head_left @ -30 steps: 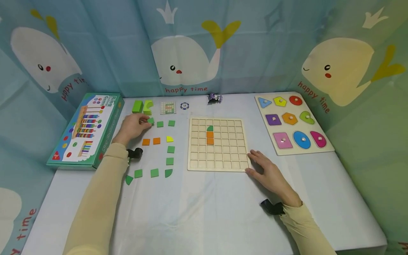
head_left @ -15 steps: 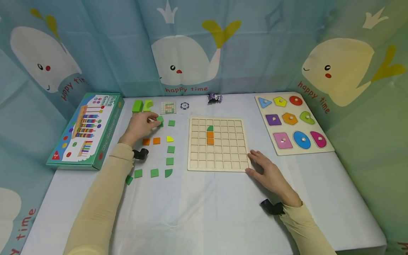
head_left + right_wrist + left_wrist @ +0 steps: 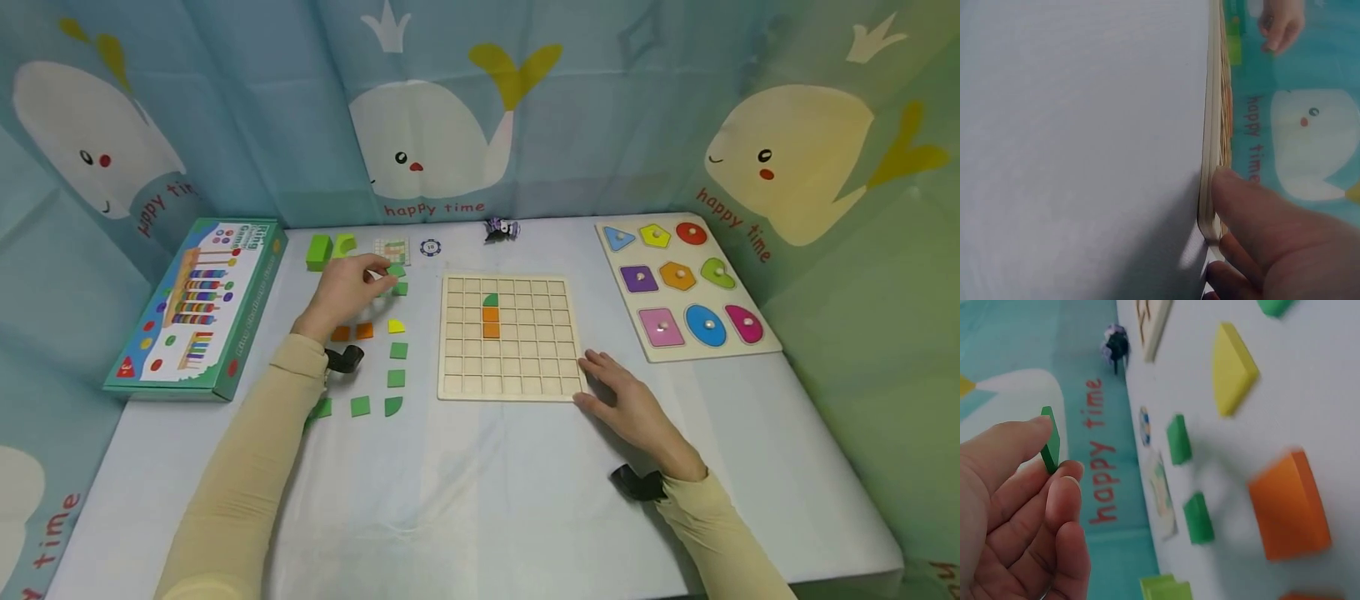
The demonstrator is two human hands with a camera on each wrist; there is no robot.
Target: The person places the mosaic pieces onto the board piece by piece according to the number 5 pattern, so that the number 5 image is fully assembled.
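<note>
My left hand [image 3: 347,287] pinches a green square tile [image 3: 1052,440] between thumb and fingertips, raised off the table in the left wrist view. Below it, green tiles [image 3: 1179,440] lie on the cloth, partly hidden by the hand in the head view. A wooden grid board [image 3: 528,346] lies mid-table. It bears a green quarter-round tile [image 3: 491,300] above two orange tiles [image 3: 491,322]. My right hand [image 3: 637,412] touches the board's near right corner with thumb and fingers; in the right wrist view its thumb [image 3: 1241,194] rests against the edge.
Left of the board lie loose green tiles [image 3: 361,406], orange tiles [image 3: 364,331] and a yellow quarter-round tile [image 3: 396,326]. Behind are green blocks [image 3: 319,252], a pattern card [image 3: 392,249] and a round chip [image 3: 431,247]. A game box [image 3: 195,308] and shape puzzle [image 3: 678,287] flank them.
My left hand has moved right with the green square tile, from the left end of the back row to above its right end. The right hand stays at the board's corner.
</note>
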